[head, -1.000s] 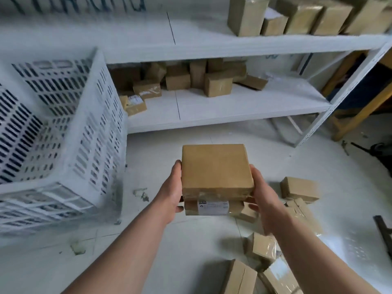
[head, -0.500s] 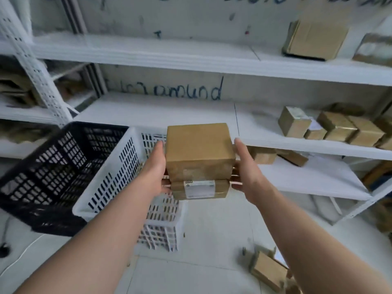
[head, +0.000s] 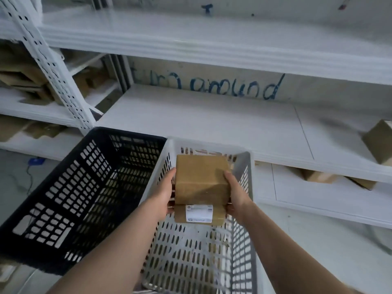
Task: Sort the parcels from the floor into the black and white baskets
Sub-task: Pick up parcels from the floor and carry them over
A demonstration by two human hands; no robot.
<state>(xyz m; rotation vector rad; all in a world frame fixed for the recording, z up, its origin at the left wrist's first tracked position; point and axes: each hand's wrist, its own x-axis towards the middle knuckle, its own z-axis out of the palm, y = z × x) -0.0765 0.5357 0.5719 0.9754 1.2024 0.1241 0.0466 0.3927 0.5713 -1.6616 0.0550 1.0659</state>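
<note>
I hold two stacked brown parcels between both hands, above the inside of the white basket (head: 246, 187). The larger parcel (head: 201, 179) sits on top; the flatter one (head: 199, 214) beneath it shows a white label. My left hand (head: 164, 193) grips the stack's left side and my right hand (head: 235, 193) grips its right side, fingers curled under the stack. The black basket (head: 70, 198) stands directly left of the white one, touching it. No parcels are visible inside either basket.
White metal shelving (head: 212, 122) runs behind the baskets, with blue writing on the back wall. Brown boxes (head: 379, 141) lie on the shelves at the right, and more cardboard (head: 25, 81) sits on the left rack. A blue cable lies on the floor at far left.
I have stepped closer to the baskets. The stack of two parcels has moved from in front of the white basket's corner to over its inside. Both hands keep the same grip.
</note>
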